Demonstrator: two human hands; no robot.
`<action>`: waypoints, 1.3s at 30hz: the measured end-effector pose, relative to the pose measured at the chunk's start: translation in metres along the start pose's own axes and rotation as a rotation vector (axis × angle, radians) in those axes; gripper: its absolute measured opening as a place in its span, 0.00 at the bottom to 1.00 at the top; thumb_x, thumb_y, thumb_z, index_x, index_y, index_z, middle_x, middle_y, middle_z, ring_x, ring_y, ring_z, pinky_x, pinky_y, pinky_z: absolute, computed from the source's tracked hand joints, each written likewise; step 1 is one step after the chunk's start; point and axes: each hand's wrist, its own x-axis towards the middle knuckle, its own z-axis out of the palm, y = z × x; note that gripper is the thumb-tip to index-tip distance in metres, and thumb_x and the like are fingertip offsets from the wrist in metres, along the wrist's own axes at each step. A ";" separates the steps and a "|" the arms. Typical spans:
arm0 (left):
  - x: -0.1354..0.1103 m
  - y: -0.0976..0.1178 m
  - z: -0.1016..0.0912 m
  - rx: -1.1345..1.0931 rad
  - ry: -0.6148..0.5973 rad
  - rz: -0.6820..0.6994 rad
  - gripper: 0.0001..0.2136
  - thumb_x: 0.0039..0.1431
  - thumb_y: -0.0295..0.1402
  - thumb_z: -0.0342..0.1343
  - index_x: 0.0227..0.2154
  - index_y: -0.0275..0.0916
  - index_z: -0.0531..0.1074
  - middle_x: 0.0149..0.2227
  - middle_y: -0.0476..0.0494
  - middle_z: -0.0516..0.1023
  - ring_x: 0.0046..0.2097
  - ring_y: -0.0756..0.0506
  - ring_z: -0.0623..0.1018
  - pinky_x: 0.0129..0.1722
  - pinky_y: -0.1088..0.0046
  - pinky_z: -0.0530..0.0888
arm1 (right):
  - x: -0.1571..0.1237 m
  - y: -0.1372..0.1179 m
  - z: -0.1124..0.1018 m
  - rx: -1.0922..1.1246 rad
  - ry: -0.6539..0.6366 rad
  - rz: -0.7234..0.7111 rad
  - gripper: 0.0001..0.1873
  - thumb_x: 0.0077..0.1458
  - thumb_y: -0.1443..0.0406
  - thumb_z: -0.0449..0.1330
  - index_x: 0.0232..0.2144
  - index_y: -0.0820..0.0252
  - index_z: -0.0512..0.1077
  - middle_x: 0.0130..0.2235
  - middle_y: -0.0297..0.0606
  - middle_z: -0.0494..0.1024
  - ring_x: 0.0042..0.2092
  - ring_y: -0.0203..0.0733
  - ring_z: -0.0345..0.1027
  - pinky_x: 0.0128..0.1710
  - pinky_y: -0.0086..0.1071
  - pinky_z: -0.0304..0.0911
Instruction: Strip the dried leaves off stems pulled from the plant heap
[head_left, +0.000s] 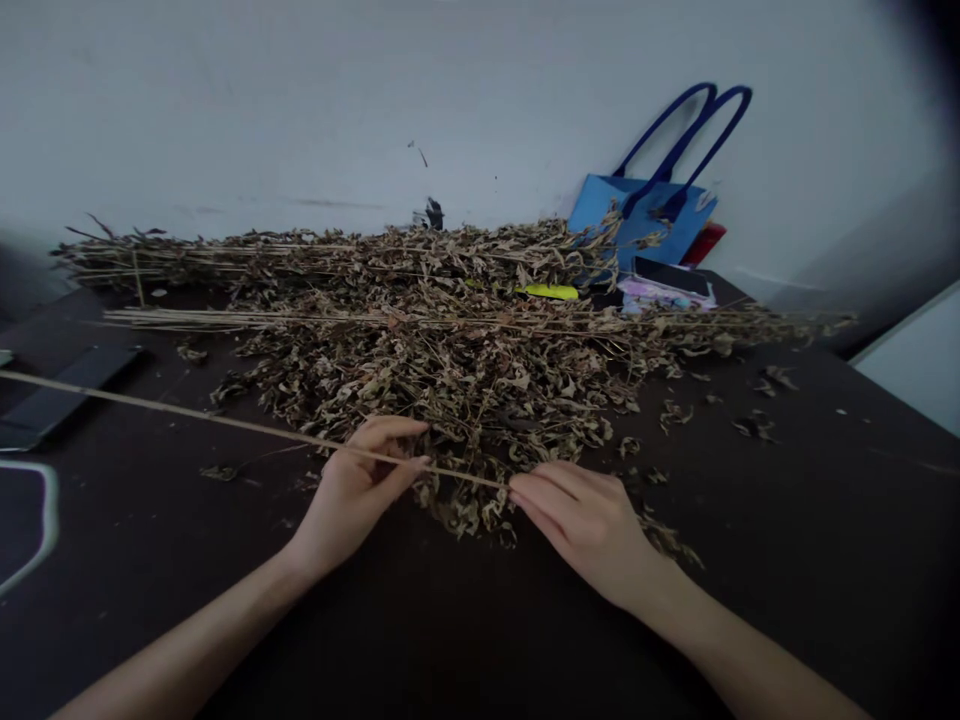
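A long, thin dried plant stem point(225, 420) runs from the left edge of the view down to my right hand. My left hand point(356, 490) is curled around it, with thumb and fingers loosely closed near the stem's middle part. Farther along, my right hand point(589, 520) pinches the stem between thumb and fingers, close to some dry leaves. Beneath and behind both hands lies a loose heap of dried leaves point(450, 375). Some leaves point(465, 510) hang or lie just under the stem between the hands; whether they are attached to it I cannot tell.
A bundle of bare stems point(187, 318) lies across the heap, with leafy stalks point(315, 255) piled behind. A blue bag point(645, 215) leans on the wall, a phone point(671, 275) before it. A dark flat object point(71, 395) rests at left on the dark table point(810, 520).
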 end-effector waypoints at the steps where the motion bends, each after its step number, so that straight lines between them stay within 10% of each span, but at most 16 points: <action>1: 0.001 0.001 -0.002 -0.019 -0.011 -0.025 0.14 0.50 0.32 0.60 0.41 0.40 0.73 0.34 0.44 0.72 0.30 0.49 0.70 0.27 0.76 0.68 | 0.000 0.001 0.001 -0.003 0.002 0.006 0.10 0.60 0.69 0.51 0.32 0.61 0.72 0.30 0.38 0.75 0.34 0.36 0.69 0.35 0.28 0.63; 10: -0.002 0.004 -0.004 -0.402 -0.047 -0.179 0.07 0.57 0.36 0.55 0.31 0.38 0.69 0.26 0.50 0.69 0.23 0.54 0.65 0.20 0.81 0.63 | -0.001 0.005 0.002 -0.038 -0.051 0.038 0.09 0.60 0.67 0.51 0.34 0.60 0.71 0.33 0.38 0.75 0.35 0.36 0.69 0.33 0.28 0.62; 39: -0.006 0.003 0.006 -0.256 -0.007 -0.106 0.09 0.58 0.36 0.53 0.26 0.36 0.67 0.25 0.50 0.71 0.23 0.53 0.69 0.21 0.79 0.68 | 0.003 0.000 0.003 -0.151 -0.105 -0.050 0.10 0.60 0.69 0.50 0.34 0.61 0.72 0.29 0.36 0.74 0.30 0.35 0.67 0.28 0.28 0.58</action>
